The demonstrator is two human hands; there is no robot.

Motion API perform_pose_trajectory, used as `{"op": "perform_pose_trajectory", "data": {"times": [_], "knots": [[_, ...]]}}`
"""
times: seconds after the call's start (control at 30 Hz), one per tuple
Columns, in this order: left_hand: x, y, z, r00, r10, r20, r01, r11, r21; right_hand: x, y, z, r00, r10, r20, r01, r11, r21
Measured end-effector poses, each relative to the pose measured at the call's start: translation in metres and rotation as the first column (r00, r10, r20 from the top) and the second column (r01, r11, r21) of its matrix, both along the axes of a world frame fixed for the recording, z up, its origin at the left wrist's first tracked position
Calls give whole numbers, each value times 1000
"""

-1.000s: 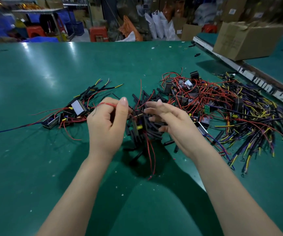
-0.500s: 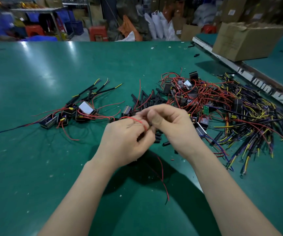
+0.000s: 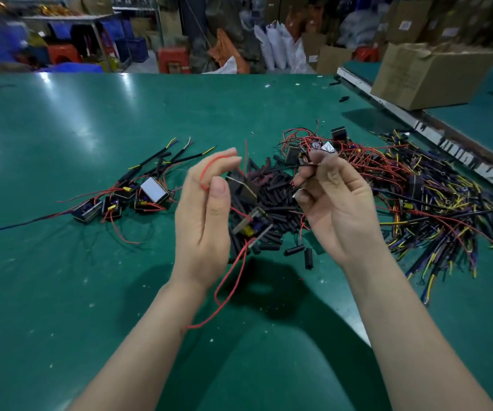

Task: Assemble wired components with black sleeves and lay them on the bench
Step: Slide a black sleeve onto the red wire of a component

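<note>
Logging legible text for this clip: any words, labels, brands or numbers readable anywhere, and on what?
None can be read.
White labels on the stacked cardboard boxes at the back right: print too small and blurred.
Faint markings on the side of the large cardboard box on the bench: illegible.
White face on a finished component: blank, as far as it shows.
</note>
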State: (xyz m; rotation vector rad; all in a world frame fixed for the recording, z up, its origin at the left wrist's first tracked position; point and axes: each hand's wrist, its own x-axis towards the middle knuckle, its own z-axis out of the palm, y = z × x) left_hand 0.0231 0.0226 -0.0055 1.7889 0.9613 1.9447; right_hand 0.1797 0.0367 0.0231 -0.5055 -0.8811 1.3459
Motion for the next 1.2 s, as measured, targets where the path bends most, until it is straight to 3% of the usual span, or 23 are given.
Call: {"op": "perform_pose_trajectory", "data": {"times": [0.17, 0.37, 0.5, 0.57, 0.63, 0.7, 0.8, 0.93, 1.07, 1.2], "knots": [[12, -8, -4, 981, -178, -80, 159, 965, -207, -4, -4, -2, 987, 127, 102, -133, 990, 52], [23, -12, -9, 975, -215, -60, 182, 922, -342, -12, -5, -4, 974, -19, 227, 2, 997, 77], [27, -12, -11, 980, -195, -43, 162, 900, -406, -17, -3, -9, 939, -21, 343, 21, 1000, 2], [27, -10, -10, 980, -197, 19, 185, 877, -443, -17, -1, -11, 923, -19, 385, 49, 996, -68], [25, -7, -7, 962, -215, 170, 273, 813, -515, -13, 2, -13, 910, -12, 414, 69, 990, -124], [21, -3, -3, 919, -227, 324, 382, 718, -581, -8, 4, -13, 907, 40, 418, 20, 990, -137], [14, 2, 0, 875, -305, 375, 479, 653, -587, -5, 3, -14, 902, 155, 403, -102, 983, -151], [12, 2, 1, 838, -385, 388, 545, 632, -551, -8, 1, -17, 880, 216, 423, -170, 975, -144], [10, 3, 1, 862, -356, 361, 507, 644, -574, -10, 3, -16, 922, 103, 373, -71, 993, -97], [9, 6, 0, 806, -286, 518, 562, 642, -522, -13, 4, -18, 965, 85, 247, -63, 994, -93]]}}
